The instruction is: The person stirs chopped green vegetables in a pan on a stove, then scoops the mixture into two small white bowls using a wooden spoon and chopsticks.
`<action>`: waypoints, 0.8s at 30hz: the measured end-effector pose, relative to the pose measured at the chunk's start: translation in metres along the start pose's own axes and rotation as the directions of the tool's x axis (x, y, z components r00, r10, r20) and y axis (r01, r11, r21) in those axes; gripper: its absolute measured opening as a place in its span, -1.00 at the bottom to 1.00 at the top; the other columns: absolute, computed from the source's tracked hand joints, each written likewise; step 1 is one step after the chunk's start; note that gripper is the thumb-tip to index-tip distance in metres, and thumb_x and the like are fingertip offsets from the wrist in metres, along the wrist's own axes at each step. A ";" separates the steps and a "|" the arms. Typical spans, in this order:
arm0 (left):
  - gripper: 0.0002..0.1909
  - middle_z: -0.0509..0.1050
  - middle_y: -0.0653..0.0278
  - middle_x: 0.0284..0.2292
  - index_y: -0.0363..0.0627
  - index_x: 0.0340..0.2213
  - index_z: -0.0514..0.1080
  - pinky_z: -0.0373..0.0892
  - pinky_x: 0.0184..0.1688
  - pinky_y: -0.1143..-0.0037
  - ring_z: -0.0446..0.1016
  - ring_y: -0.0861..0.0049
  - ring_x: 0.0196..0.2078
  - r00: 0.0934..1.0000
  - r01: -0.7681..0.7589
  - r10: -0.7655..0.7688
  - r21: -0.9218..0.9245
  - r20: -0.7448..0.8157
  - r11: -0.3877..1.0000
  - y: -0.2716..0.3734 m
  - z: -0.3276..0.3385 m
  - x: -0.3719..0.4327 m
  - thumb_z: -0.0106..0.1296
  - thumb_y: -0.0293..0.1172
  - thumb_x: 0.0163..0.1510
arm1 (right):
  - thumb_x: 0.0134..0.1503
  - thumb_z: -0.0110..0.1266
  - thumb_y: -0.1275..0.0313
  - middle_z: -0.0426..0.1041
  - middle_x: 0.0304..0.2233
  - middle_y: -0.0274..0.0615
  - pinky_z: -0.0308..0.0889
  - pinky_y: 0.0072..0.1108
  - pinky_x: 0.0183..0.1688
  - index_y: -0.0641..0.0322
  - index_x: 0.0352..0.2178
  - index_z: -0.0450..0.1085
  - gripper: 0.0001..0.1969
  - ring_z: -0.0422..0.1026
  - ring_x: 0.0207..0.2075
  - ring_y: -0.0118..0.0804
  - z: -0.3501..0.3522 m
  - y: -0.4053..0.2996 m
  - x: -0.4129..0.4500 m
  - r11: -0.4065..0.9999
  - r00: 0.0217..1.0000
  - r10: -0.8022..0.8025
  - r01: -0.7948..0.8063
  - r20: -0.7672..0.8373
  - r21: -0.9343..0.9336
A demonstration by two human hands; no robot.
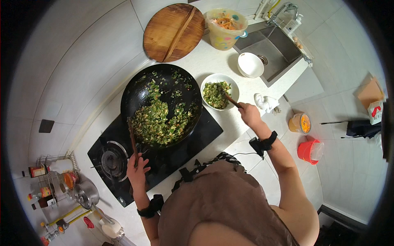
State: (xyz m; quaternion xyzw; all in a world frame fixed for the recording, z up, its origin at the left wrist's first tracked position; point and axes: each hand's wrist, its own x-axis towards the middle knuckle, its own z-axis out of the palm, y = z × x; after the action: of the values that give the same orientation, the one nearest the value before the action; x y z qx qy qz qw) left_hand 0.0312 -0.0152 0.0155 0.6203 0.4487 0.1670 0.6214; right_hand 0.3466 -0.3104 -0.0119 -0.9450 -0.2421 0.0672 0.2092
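Observation:
A black wok point(144, 83) on the stove holds chopped green vegetables mixed with small pale pieces point(154, 123). At its left rim, my left hand point(137, 169) holds slim brown sticks point(133, 138) that look like wooden chopsticks; some of its fingers are spread. My right hand point(251, 117) grips the wooden handle of a utensil point(232, 101). The utensil's dark head rests in more of the green mixture inside a white bowl point(235, 89), which stands beside the wok on the counter; the mixture partly hides its shape.
Under the wok is a black gas cooktop point(197, 138) with a bare burner point(113, 160). Behind stand a round wooden lid point(172, 33) and a tub of scraps point(223, 38). A white bowl point(251, 65) sits beside the sink point(271, 40). A white cloth point(265, 103) lies at the counter's edge.

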 end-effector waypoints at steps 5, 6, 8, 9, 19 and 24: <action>-0.70 0.31 0.29 -0.29 -0.19 -0.18 0.21 0.37 -0.58 0.67 0.41 0.53 -0.38 0.999 -0.049 0.050 0.026 -0.018 0.998 -0.004 -0.008 -0.002 -0.16 -0.47 -0.01 | -0.12 -0.07 0.43 0.36 -0.66 -0.15 0.22 -0.52 -0.53 0.20 -0.35 0.34 -0.77 0.33 -0.62 -0.26 -0.033 0.000 -0.006 0.945 0.994 0.098 -0.078 -0.047 0.318; -0.70 0.31 0.29 -0.29 -0.19 -0.18 0.21 0.37 -0.59 0.68 0.41 0.53 -0.38 0.999 -0.047 0.047 0.003 -0.019 0.999 -0.005 -0.009 -0.004 -0.16 -0.46 -0.01 | -0.11 -0.06 0.44 0.36 -0.67 -0.22 0.19 -0.57 -0.56 0.21 -0.34 0.34 -0.77 0.29 -0.65 -0.37 -0.042 -0.002 -0.008 0.919 0.991 0.129 -0.112 -0.019 0.379; -0.71 0.28 0.25 -0.25 -0.22 -0.20 0.22 0.37 -0.60 0.68 0.41 0.53 -0.38 0.999 -0.022 0.021 -0.010 -0.040 1.000 -0.002 -0.011 -0.009 -0.16 -0.45 -0.02 | -0.07 -0.08 0.46 0.33 -0.67 -0.37 0.10 -0.71 -0.66 0.22 -0.32 0.34 -0.78 0.15 -0.72 -0.60 -0.060 -0.023 -0.009 0.838 0.978 0.183 -0.207 0.096 0.504; -0.71 0.28 0.25 -0.25 -0.22 -0.20 0.22 0.37 -0.60 0.68 0.41 0.53 -0.38 0.998 -0.016 0.016 -0.010 -0.056 1.000 -0.004 -0.009 -0.007 -0.16 -0.45 -0.02 | -0.05 -0.09 0.45 0.32 -0.68 -0.40 0.05 -0.76 -0.69 0.24 -0.31 0.34 -0.78 0.10 -0.74 -0.64 -0.066 -0.032 -0.011 0.792 0.973 0.190 -0.231 0.132 0.566; -0.74 0.21 0.21 -0.17 -0.22 -0.25 0.28 0.36 -0.62 0.69 0.42 0.52 -0.38 0.998 0.053 -0.055 -0.080 -0.030 0.995 -0.014 -0.006 -0.003 -0.13 -0.42 -0.04 | -0.10 -0.06 0.48 0.36 -0.45 -0.12 0.26 -0.49 -0.45 0.25 -0.28 0.28 -0.73 0.35 -0.47 -0.16 0.012 -0.157 -0.042 0.768 0.734 -0.633 0.555 0.247 0.319; -0.74 0.30 0.21 -0.27 -0.15 -0.25 0.28 0.38 -0.56 0.61 0.39 0.41 -0.30 0.996 0.089 -0.088 -0.085 0.022 0.992 -0.016 -0.002 0.000 -0.12 -0.35 -0.02 | -0.29 -0.12 0.52 0.29 -0.52 -0.17 0.24 -0.46 -0.66 0.12 -0.21 0.21 -0.54 0.33 -0.65 -0.19 0.018 -0.158 -0.009 0.664 0.723 -0.615 0.690 0.315 -0.288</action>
State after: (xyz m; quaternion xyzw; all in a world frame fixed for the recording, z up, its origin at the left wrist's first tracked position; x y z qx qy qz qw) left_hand 0.0234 -0.0167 0.0010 0.5739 0.4626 0.1529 0.6582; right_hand 0.2666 -0.1824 0.0396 -0.8048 -0.5929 0.0284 0.0050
